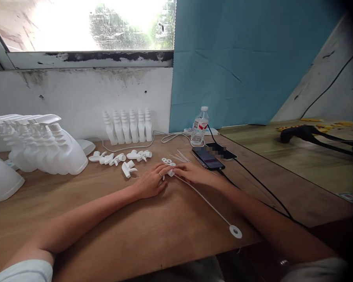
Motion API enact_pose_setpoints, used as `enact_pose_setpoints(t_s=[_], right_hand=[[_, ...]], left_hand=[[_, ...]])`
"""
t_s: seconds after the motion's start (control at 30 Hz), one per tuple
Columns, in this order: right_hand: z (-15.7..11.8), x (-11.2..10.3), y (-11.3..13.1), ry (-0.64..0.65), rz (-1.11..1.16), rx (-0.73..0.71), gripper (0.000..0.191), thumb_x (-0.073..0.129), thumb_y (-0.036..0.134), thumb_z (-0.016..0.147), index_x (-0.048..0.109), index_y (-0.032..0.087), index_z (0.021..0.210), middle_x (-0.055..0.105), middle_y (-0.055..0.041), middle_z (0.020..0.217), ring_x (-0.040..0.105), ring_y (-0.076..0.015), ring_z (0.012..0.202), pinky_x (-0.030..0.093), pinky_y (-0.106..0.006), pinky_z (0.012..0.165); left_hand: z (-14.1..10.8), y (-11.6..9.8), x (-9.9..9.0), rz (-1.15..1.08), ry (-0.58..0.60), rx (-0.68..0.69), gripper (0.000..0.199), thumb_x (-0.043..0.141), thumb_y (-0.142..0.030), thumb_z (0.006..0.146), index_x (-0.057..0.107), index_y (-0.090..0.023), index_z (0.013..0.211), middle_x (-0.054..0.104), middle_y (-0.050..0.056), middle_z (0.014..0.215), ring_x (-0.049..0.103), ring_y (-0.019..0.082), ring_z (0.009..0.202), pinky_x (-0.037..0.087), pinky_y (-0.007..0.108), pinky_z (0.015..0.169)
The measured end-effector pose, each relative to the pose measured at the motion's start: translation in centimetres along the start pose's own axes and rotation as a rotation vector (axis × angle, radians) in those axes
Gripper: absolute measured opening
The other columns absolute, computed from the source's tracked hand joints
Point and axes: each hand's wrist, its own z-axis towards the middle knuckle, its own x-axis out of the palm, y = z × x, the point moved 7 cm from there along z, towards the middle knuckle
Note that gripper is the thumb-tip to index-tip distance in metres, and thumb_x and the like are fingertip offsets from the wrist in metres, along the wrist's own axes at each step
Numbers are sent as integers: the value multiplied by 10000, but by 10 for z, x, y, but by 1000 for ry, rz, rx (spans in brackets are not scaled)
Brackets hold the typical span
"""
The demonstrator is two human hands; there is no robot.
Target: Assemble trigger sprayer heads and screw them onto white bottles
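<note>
My left hand [153, 181] is closed around a white spray trigger head [171, 172], largely covered by the fingers. From the right, my right hand [190, 172] touches the same piece, its fingertips pressed together at its outlet. A thin white tube [204, 197] runs from there toward the front right and passes through a white ring [235, 231] near the table edge. Small white rings [168, 161] lie just beyond my fingers, beside several thin clear tubes [182, 156]. Loose white trigger heads [128, 169] rest to the left of my hands.
White bottles stand at the left [67, 152], with slim white bottles [133, 127] along the wall. A water bottle [200, 127], two phones [208, 158] and black cables [261, 184] occupy the right side. The table's front edge [194, 262] is close to me.
</note>
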Motion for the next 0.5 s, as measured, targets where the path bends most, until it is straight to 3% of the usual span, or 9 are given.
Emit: enact_pose_setpoints(t_s=[0.07,0.13,0.23,0.33,0.43,0.5], right_hand=[[-30,-19,7,-93,-185,-74,335,582,465,861,695,173,979,671,-42,813,592,-149,667,453,-251,602],[-68,-29,3,-160,-284,-53,387,539,491,889,679,196,1097,685,-59,897,618,-188,774,484,-287,670],[-119,-21,-14,-150,-348,-65,407,571,495,877,645,235,1181,681,-59,996,628,-189,801,523,-313,740],[-142,-7,-33,-291,-392,-138,462,586,454,879,549,263,1299,648,-70,1148,642,-209,937,543,-339,823],[-145,2,-40,-485,-432,-248,297,468,390,953,604,220,1155,672,-79,1072,657,-208,967,540,-331,856],[-144,4,-41,-558,-472,-278,273,405,351,983,634,202,968,689,-68,922,675,-186,834,544,-289,759]], left_hand=[[-1,2,2,9,9,-17,560,511,-193,893,355,-187,1431,473,128,1420,388,256,1348,373,456,1123],[-1,5,4,27,9,-34,544,513,-219,900,370,-179,1423,466,146,1417,414,269,1318,392,466,1099],[-1,8,5,77,-11,-52,545,534,-253,895,387,-182,1414,483,149,1363,444,280,1259,419,463,1057],[0,6,1,134,-39,-45,457,560,-278,885,480,-192,1327,516,127,1260,473,271,1179,435,436,1023],[-2,-2,-5,154,-46,-30,282,549,-303,897,559,-172,1146,541,124,1189,480,264,1153,429,414,1016],[-8,-9,-8,163,4,-19,209,513,-302,915,556,-161,1063,570,121,1146,515,252,1102,436,398,991]])
